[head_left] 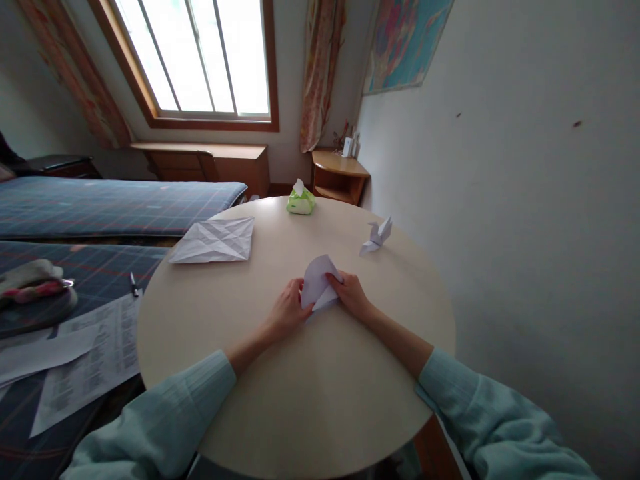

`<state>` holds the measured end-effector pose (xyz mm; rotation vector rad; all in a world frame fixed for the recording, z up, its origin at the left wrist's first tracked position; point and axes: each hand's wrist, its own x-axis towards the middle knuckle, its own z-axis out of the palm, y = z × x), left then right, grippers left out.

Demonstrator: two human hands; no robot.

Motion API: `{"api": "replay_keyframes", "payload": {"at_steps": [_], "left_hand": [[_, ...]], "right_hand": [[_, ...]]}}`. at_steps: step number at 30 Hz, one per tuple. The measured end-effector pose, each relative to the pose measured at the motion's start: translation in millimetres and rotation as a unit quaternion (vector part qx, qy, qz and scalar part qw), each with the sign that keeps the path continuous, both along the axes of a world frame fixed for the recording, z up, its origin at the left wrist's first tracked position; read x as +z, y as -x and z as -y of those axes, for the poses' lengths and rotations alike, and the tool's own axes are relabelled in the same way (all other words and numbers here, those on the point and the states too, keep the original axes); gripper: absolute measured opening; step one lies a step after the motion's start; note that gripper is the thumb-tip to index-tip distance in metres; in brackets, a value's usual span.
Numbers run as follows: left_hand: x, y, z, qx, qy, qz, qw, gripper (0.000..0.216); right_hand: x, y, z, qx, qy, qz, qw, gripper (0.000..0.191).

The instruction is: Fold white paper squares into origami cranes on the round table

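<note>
Between my two hands is a white sheet of paper (316,279), partly folded, with one flap bent up and curved. My left hand (289,308) grips its left edge, thumb toward me at the lower corner. On the other side my right hand (351,292) pinches the right edge, its thumb lying on top of the paper. Past my right hand stands a folded paper crane (377,235) on the table. A creased white paper sheet (217,241) lies flat at the table's far left.
The round cream table (320,387) carries a green tissue pack (301,202) at its far edge. Left of it are beds with plaid covers (120,200), printed papers (95,353), and a pen (134,285). A white wall (530,220) rises close on the right.
</note>
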<state>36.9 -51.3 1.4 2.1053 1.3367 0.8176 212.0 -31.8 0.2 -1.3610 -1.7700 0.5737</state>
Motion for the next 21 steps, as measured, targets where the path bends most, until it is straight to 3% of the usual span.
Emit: {"api": "replay_keyframes", "payload": {"at_steps": [4,7,11,18,21], "left_hand": [[0.0,-1,1,0.043,0.031,0.013,0.999,0.02],[0.6,0,-1,0.069,0.011,0.009,0.998,0.013],[-0.4,3,-6,0.088,-0.023,-0.017,0.996,0.003],[-5.4,4,-11,0.054,-0.029,-0.04,0.997,0.007],[-6.1,3,-10,0.054,-0.017,-0.023,0.998,0.006]], "right_hand": [[0.7,-2,-2,-0.063,-0.009,-0.016,0.998,0.04],[0.8,-2,-2,-0.07,-0.006,-0.015,0.997,0.038],[0.0,-2,-1,-0.052,-0.01,0.004,0.999,0.035],[2.9,0,2,0.011,-0.009,0.048,0.999,0.019],[1.5,1,1,0.039,-0.02,0.084,0.996,0.022]]}}
